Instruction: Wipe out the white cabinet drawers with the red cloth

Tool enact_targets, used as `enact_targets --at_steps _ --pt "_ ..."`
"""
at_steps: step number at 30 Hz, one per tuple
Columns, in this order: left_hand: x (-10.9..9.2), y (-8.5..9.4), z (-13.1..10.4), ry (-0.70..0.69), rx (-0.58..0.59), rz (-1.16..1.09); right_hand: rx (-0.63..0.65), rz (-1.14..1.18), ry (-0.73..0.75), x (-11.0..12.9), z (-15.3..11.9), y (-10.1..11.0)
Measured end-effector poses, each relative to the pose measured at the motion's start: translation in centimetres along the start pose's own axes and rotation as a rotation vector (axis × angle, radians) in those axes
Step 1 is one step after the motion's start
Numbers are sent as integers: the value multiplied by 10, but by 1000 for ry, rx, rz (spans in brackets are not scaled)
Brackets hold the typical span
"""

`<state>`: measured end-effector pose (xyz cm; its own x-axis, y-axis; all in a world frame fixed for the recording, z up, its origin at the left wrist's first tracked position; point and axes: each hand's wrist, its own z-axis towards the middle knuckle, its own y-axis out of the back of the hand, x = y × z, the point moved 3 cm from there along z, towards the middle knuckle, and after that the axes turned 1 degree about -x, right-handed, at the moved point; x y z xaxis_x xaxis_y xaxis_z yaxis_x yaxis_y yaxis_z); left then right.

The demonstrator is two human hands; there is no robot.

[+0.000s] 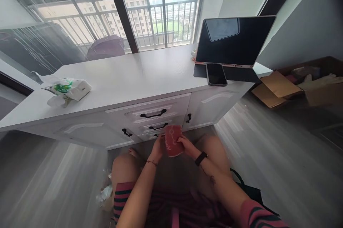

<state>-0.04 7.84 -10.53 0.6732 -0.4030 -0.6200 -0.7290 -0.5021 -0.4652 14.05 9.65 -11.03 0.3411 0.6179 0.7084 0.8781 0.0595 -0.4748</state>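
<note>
A folded red cloth with a pale pattern and a whitish lower edge is held upright in front of the drawers, above my lap. My left hand grips its left side, with most of the fingers hidden behind it. On the right side, my right hand pinches the cloth, its thumb lying across the front. Just beyond the cloth are the black handles of the white cabinet's drawers.
On the white cabinet top are a pack of tissues at left and a tablet with a phone at right. An open cardboard box sits on the floor at right. A dark bag lies beside my right leg.
</note>
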Motion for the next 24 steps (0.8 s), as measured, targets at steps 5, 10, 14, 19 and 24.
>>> enact_targets --at_steps 5,10,14,19,24 --pt "12 3 -92 -44 172 -81 189 -56 -15 4 -53 -24" --pt "13 9 -165 -241 40 -142 297 -105 203 10 -122 -60" --pt "16 7 -195 -310 -45 -228 235 -165 383 10 -160 -75" --pt "19 4 -212 -359 -41 -262 28 -385 619 12 -189 -81" --pt "21 3 -227 -350 7 -280 -43 -560 724 17 -211 -86"
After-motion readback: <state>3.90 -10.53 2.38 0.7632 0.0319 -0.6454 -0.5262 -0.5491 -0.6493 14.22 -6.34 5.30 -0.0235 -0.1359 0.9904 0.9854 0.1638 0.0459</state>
